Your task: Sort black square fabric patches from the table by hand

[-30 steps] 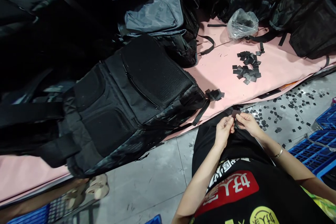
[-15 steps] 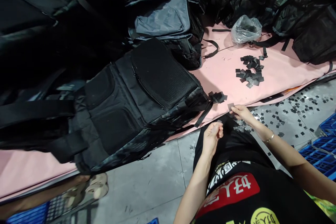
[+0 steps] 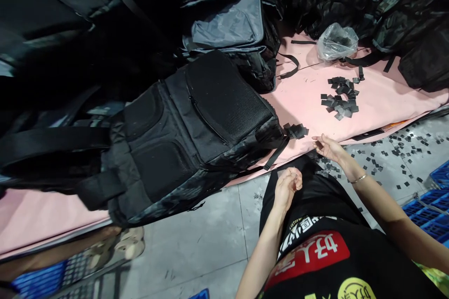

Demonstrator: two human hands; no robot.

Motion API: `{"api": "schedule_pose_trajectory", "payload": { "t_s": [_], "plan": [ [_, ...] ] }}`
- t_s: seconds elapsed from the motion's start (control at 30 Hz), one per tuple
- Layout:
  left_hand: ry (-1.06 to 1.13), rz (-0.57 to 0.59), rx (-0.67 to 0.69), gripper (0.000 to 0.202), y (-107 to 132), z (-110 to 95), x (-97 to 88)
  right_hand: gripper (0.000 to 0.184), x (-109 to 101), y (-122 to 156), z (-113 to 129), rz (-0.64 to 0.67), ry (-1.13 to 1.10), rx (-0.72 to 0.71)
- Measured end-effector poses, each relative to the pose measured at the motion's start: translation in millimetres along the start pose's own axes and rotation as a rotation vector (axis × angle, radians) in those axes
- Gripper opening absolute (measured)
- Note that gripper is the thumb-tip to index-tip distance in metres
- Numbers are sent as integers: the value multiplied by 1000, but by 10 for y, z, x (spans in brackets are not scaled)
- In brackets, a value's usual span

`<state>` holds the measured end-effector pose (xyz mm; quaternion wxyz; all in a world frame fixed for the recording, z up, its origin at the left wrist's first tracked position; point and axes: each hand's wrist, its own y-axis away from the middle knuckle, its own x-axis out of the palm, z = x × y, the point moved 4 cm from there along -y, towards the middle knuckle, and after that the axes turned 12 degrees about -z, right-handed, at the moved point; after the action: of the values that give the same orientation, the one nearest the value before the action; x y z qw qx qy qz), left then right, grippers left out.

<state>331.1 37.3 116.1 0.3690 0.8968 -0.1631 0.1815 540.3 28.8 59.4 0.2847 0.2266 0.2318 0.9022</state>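
My left hand (image 3: 288, 186) is curled closed over my lap, pinching a small grey square piece (image 3: 281, 174) at its fingertips. My right hand (image 3: 328, 147) reaches to the edge of the pink table (image 3: 379, 98) with its fingers spread and nothing in them. Just left of it a small stack of black squares (image 3: 296, 130) lies on the table, beside the corner of a large black backpack (image 3: 196, 131). A strap (image 3: 277, 153) hangs from that corner. Farther back is a loose pile of black squares (image 3: 339, 103).
A clear plastic bag (image 3: 337, 41) and more dark backpacks (image 3: 417, 42) line the table's far side, one with grey lining (image 3: 231, 25). Black squares litter the grey floor (image 3: 396, 149). Blue crates (image 3: 430, 203) stand at right. Another person's foot (image 3: 129, 243) shows under the table.
My hands were together at my lap working one piece. They have parted: the right moved up to the table edge and opened, and the left stayed low and closed.
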Motion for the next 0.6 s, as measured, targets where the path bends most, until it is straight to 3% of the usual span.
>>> {"api": "schedule_pose_trajectory", "payload": {
  "t_s": [0.07,0.13,0.33,0.47,0.6],
  "plan": [
    [-10,29,-16,15,-20,39,58,30,-55,172,-29,63,-97,28],
    [-23,51,-31,14,-23,73,113,34,-76,313,-33,41,-112,8],
    [-86,50,10,14,27,61,126,34,89,532,-2,-22,99,-130],
    [-79,37,53,12,75,15,89,46,202,400,-22,-99,368,-227],
    [-77,43,75,9,97,14,86,50,312,-15,25,-230,598,-284]
  ]
}}
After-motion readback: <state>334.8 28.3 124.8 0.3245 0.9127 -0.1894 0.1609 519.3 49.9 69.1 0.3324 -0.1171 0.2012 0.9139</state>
